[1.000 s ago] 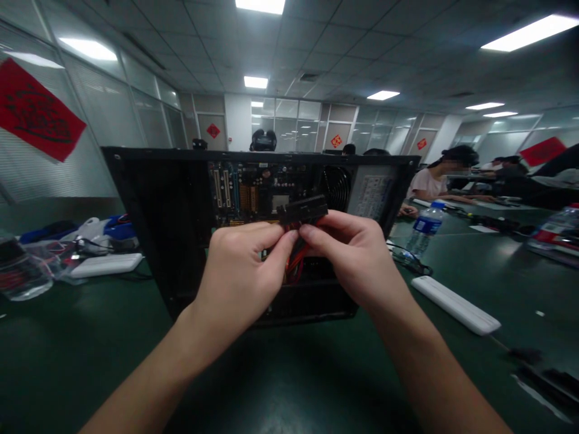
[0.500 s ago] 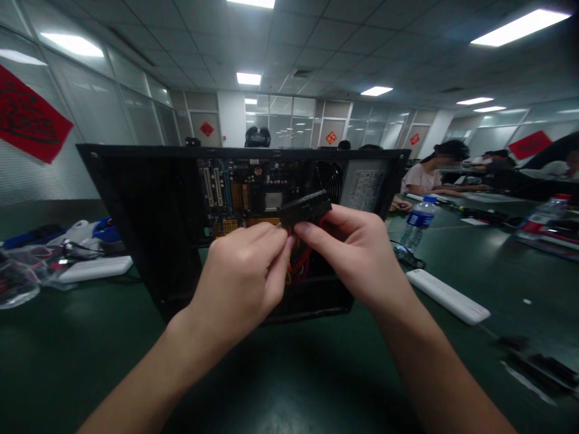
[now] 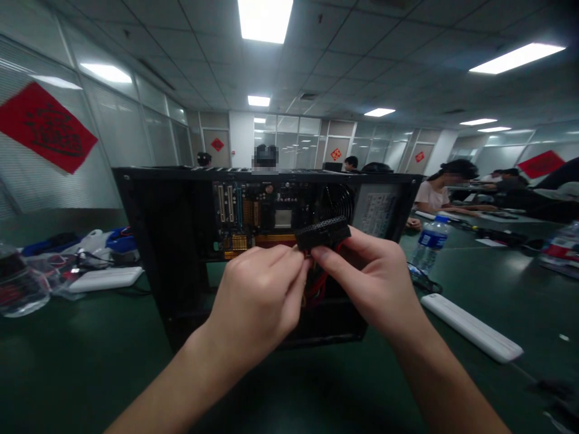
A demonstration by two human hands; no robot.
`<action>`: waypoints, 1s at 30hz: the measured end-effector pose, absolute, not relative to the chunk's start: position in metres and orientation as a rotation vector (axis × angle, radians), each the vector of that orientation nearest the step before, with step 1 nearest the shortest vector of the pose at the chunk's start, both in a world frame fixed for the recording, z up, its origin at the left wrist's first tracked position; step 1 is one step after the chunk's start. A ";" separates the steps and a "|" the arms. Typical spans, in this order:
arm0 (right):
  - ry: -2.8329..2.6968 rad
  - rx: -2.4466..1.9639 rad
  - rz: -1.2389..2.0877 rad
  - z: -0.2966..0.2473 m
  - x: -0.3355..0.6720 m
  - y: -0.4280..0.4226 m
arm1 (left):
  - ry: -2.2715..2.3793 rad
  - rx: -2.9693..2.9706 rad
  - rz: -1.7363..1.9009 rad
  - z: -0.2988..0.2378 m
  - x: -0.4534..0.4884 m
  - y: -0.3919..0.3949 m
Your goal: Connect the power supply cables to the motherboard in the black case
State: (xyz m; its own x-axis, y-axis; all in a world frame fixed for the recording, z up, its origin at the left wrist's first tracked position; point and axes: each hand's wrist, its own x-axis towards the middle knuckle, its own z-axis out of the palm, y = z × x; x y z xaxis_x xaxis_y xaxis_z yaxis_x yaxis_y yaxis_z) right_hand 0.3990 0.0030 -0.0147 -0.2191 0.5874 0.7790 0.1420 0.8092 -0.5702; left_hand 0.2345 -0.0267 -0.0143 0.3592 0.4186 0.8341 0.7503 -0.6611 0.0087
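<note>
An open black computer case point(image 3: 149, 241) stands on the dark green table point(image 3: 67, 361), its motherboard point(image 3: 253, 214) facing me. In front of it, both hands pinch a long black power connector point(image 3: 322, 233) with red wires point(image 3: 316, 290) trailing down into the case. My left hand point(image 3: 257, 298) is closed, its fingers gripping the connector's left end from below. My right hand point(image 3: 368, 277) is closed round the right part of the connector and the wires. The fingertips of both hands meet under the plug.
A white flat bar point(image 3: 470, 328) lies on the table to the right, a water bottle point(image 3: 427, 244) behind it. Left of the case lie another white bar point(image 3: 106, 278), bags and cables. Other people sit at the far right of the table.
The view has shifted, so the case and hands sit a little lower and further right in the picture. Both hands keep their grip on the connector, which is tilted much as before.
</note>
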 end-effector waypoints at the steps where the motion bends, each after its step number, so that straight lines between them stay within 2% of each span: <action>1: -1.776 -0.564 0.428 -0.016 0.399 0.006 | -1.037 -2.275 -1.289 -0.015 0.234 -0.024; 5: -1.740 -0.561 0.178 -0.027 0.397 0.028 | -1.209 -2.350 -1.540 -0.021 0.226 0.001; 9: -1.928 -0.487 -0.094 -0.052 0.390 0.061 | -1.689 -2.392 -1.313 -0.035 0.212 0.037; 14: -2.159 -0.927 0.121 -0.088 0.380 0.097 | -1.976 -2.339 -0.708 -0.059 0.204 0.065; 19: -2.137 -1.350 0.382 -0.098 0.383 0.112 | -2.054 -2.363 -0.608 -0.075 0.204 0.077; 22: -2.078 -1.331 0.446 -0.093 0.388 0.111 | -1.982 -2.452 -0.789 -0.069 0.200 0.078; 26: -1.960 -1.002 0.429 -0.076 0.390 0.096 | -1.785 -2.491 -1.364 -0.039 0.194 0.066; 30: -2.192 -0.645 0.259 -0.063 0.392 0.078 | -1.584 -2.520 -1.934 -0.009 0.195 0.036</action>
